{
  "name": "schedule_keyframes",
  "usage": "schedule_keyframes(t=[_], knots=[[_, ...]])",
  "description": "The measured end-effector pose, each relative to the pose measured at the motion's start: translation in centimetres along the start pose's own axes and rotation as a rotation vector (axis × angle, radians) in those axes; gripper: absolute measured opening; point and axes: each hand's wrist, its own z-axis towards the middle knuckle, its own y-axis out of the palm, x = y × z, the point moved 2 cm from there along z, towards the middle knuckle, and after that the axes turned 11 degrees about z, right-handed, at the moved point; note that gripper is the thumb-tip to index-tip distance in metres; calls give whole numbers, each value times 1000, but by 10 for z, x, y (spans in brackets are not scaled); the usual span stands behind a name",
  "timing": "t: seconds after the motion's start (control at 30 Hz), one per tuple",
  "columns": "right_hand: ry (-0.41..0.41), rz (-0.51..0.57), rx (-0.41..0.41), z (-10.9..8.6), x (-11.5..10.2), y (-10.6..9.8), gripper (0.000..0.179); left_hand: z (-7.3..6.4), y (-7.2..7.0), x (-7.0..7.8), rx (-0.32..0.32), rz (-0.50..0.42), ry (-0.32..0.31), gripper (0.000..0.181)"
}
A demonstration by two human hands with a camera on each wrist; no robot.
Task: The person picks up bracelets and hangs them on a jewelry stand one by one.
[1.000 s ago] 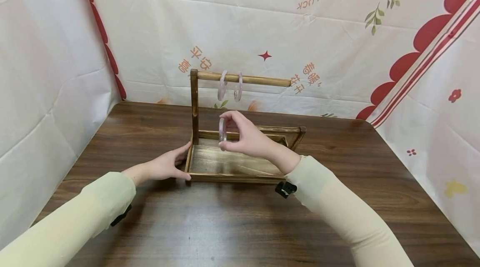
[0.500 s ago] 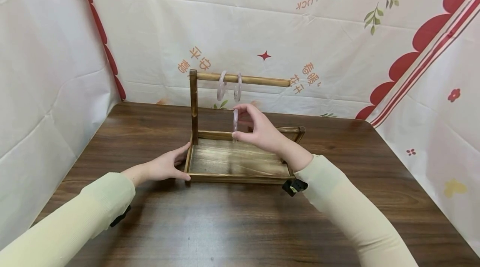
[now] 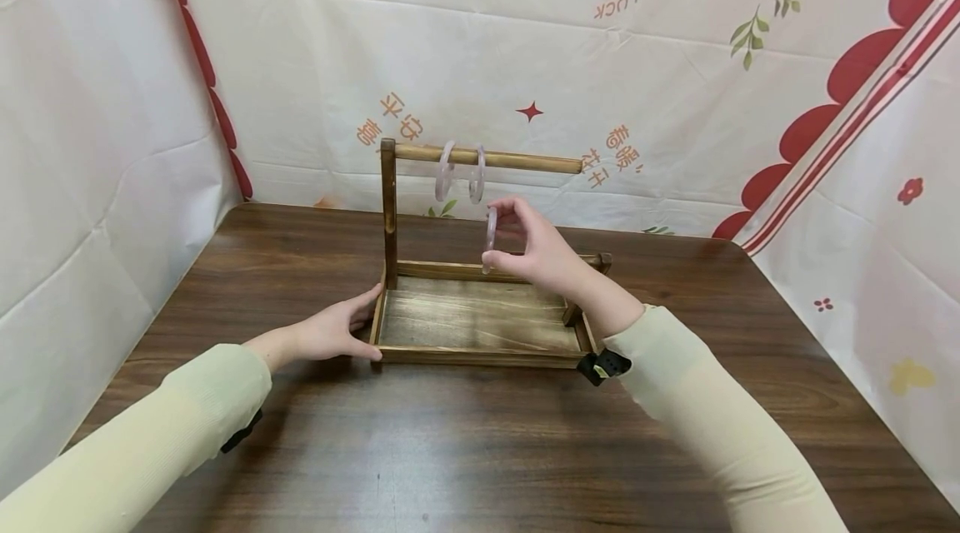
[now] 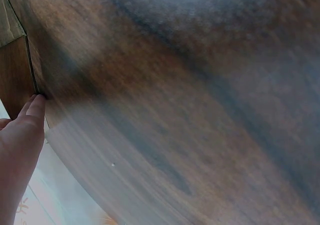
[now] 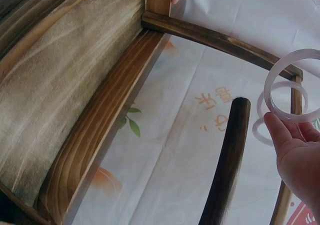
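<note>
In the head view, my right hand (image 3: 543, 254) pinches a pale lilac bangle (image 3: 491, 229) between thumb and fingertips, above the tray of a brown wooden stand (image 3: 480, 356). The same bangle (image 5: 268, 87) appears upright in the right wrist view. Two similar bangles (image 3: 444, 175) hang from the stand's upper bar (image 3: 532, 161), left of its free end. My left hand (image 3: 330, 333) rests against the tray's left end, thumb at the front corner and fingers along the side. Its fingers (image 4: 34, 107) look straight in the left wrist view.
An upright post (image 3: 388, 208) carries the upper bar at the left. A lower dark rod (image 5: 225, 160) with a free rounded end shows in the right wrist view. The stand sits on a brown wood-grain table (image 3: 420, 450), with a printed white cloth (image 3: 300, 58) behind.
My right hand has moved right and slightly up with the bangle, from over the tray's left part. The left hand, the stand and the hanging bangles have stayed put.
</note>
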Motion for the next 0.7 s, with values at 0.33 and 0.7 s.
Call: schedule_keyframes(t=[0.33, 0.7], knots=[[6, 2, 21, -4, 4, -17, 56, 0, 1, 0, 1, 2, -3, 105], [103, 48, 56, -9, 12, -35, 59, 0, -1, 3, -2, 1, -1, 104]])
